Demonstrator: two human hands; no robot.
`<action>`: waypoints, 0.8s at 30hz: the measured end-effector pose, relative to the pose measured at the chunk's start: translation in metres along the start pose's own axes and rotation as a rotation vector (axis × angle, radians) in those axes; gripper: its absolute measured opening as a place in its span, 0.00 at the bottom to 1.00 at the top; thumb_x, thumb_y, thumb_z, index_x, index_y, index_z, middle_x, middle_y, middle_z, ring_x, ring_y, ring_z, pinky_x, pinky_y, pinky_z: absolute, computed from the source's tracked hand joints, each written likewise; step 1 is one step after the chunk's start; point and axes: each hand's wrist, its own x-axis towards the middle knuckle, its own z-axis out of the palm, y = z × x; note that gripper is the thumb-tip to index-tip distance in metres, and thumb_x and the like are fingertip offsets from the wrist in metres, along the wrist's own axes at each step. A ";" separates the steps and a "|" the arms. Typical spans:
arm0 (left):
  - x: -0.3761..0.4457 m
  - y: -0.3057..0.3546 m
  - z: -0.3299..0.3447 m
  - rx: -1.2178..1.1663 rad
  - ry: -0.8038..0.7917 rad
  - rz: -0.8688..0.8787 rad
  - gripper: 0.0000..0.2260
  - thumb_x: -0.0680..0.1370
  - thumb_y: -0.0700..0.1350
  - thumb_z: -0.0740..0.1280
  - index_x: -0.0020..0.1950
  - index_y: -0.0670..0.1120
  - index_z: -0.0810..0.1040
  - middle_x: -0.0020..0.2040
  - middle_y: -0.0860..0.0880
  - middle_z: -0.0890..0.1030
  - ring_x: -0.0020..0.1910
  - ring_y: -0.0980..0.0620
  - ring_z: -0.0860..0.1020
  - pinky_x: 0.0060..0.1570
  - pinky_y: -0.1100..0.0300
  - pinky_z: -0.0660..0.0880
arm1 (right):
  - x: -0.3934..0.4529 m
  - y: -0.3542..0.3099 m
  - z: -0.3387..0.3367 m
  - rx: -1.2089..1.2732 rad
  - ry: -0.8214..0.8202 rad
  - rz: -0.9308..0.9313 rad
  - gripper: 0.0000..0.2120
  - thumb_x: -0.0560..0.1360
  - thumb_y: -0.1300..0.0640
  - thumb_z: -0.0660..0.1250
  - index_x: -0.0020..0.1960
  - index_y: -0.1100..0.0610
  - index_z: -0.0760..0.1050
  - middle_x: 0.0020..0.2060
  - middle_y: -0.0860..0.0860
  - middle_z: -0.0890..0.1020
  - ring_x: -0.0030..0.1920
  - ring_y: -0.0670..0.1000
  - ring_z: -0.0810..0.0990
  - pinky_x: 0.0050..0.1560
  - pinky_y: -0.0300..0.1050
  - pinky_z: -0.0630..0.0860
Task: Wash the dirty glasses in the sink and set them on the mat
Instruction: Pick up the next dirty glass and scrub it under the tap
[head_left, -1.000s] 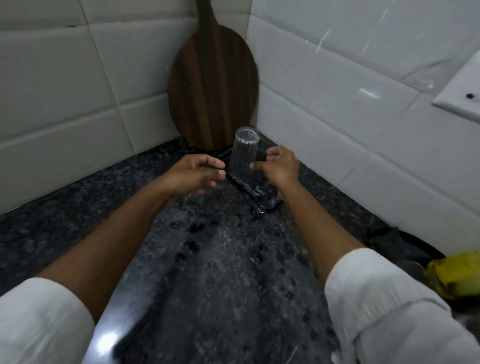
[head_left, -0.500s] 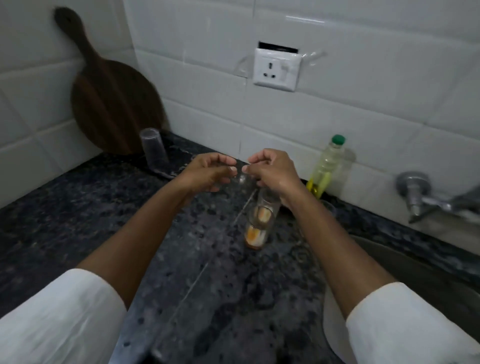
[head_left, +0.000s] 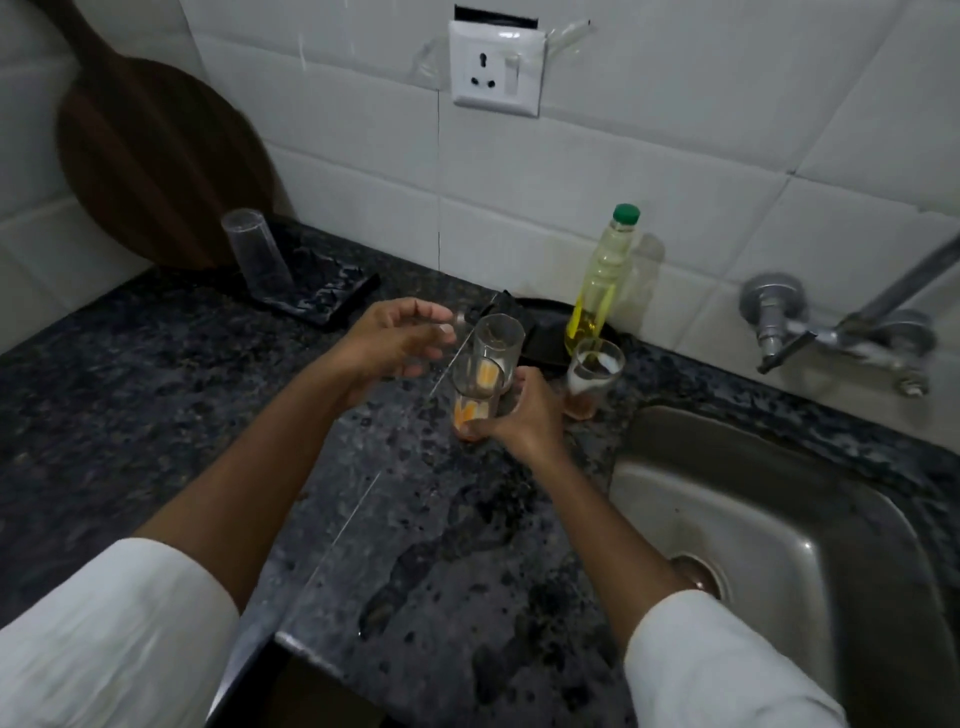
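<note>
Dirty glasses (head_left: 485, 374), what looks like two nested with orange residue inside, stand on the granite worktop (head_left: 260, 415) near the sink's (head_left: 779, 493) left rim, and the right hand (head_left: 519, 415) wraps its fingers round the lower one. The left hand (head_left: 395, 343) hovers just beside the upper rim, fingers loosely spread, holding nothing. A third soiled glass (head_left: 592, 376) waits beside the oil bottle (head_left: 602, 280); one clean glass (head_left: 257, 257) sits inverted on the mat (head_left: 332, 296) at the back corner. Pickup is in hand; next comes carrying the stack right, under the tap (head_left: 841, 327)
</note>
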 end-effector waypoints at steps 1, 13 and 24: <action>0.002 -0.004 -0.004 -0.012 0.007 -0.004 0.07 0.78 0.43 0.70 0.54 0.51 0.80 0.54 0.47 0.86 0.49 0.51 0.81 0.50 0.53 0.75 | -0.001 0.003 0.012 0.002 0.041 -0.012 0.37 0.56 0.49 0.84 0.59 0.53 0.69 0.56 0.52 0.77 0.56 0.54 0.76 0.51 0.54 0.76; 0.038 -0.005 0.016 -0.033 -0.069 0.030 0.05 0.78 0.42 0.69 0.52 0.52 0.80 0.52 0.47 0.85 0.43 0.54 0.80 0.44 0.58 0.74 | -0.011 0.012 0.023 0.192 0.453 -0.014 0.24 0.59 0.47 0.82 0.50 0.48 0.75 0.42 0.39 0.80 0.43 0.33 0.78 0.44 0.33 0.76; 0.055 0.053 0.244 0.039 -0.360 0.126 0.15 0.73 0.42 0.75 0.56 0.51 0.75 0.49 0.46 0.83 0.43 0.52 0.80 0.42 0.57 0.75 | -0.078 0.089 -0.188 0.075 0.769 0.121 0.24 0.56 0.49 0.84 0.44 0.49 0.74 0.37 0.41 0.79 0.39 0.45 0.79 0.43 0.41 0.76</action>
